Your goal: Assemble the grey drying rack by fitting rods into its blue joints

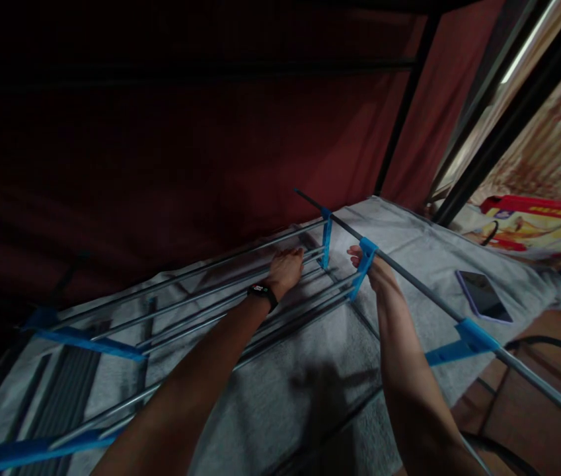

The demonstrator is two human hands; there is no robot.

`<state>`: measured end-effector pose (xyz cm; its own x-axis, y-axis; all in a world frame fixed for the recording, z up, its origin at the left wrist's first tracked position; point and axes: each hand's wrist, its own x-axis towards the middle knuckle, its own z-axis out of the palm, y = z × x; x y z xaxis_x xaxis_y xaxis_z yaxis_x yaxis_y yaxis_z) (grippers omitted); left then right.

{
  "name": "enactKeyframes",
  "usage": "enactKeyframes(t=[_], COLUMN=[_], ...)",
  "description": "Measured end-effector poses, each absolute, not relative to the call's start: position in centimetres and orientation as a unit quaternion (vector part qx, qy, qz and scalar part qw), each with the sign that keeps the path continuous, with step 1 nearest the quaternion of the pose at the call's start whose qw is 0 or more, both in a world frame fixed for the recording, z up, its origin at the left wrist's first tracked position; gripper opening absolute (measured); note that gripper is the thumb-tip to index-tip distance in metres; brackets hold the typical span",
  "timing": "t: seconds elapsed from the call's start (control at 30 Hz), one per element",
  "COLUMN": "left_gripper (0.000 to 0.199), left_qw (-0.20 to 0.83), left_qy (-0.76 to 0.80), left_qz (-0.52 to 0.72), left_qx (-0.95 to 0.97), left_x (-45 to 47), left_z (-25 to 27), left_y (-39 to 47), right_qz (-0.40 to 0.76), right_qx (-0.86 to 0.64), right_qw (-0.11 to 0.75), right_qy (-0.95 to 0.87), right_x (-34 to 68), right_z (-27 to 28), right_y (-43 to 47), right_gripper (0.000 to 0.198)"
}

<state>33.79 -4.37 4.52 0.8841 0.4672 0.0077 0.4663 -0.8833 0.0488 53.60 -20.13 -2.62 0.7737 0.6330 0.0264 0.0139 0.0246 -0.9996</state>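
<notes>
A rack of grey metal tubes [201,322] joined by blue plastic brackets lies across a grey cloth. My left hand [286,268], with a black band on the wrist, lies on the inner tubes, its fingers curled down over them near the far end. My right hand [355,255] is partly hidden behind a blue bracket [363,264]; the visible fingers are loosely bent and apart, with nothing seen between them. Another blue bracket [326,239] stands between the two hands. A long tube [413,284] runs through the brackets, above my right forearm.
A phone [486,296] rests on the grey cloth [409,231] at right. Several loose tubes [65,383] lie at left. A dark red curtain [211,152] hangs behind, with black frame bars [409,99] around it. A red and yellow package [532,225] sits at far right.
</notes>
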Motion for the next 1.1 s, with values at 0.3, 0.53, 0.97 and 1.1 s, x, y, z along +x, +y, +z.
enactKeyframes(t=[0.3,0.53,0.97,1.1], left_gripper=[0.04,0.037,0.037,0.036], left_qw=[0.069,0.097,0.109,0.112], left_qy=[0.235,0.248,0.243,0.236], left_qz=[-0.006,0.031,0.042,0.042], left_qx=[0.97,0.963,0.963,0.964], left_x=[37.3,37.5,37.6,37.6], left_z=[3.0,2.8,3.8,3.7], left_y=[-3.6,-2.7,-2.4,-2.1], right_qz=[0.352,0.333,0.345,0.361], right_qx=[-0.616,-0.588,-0.617,-0.619], right_qw=[0.623,0.592,0.564,0.569], right_qy=[-0.329,-0.44,-0.427,-0.404], right_x=[54.8,54.2,54.2,54.4], right_z=[-1.0,1.0,2.3,2.0], right_y=[-16.7,-14.0,-13.4,-13.3], right_gripper=[0.046,0.039,0.035,0.028])
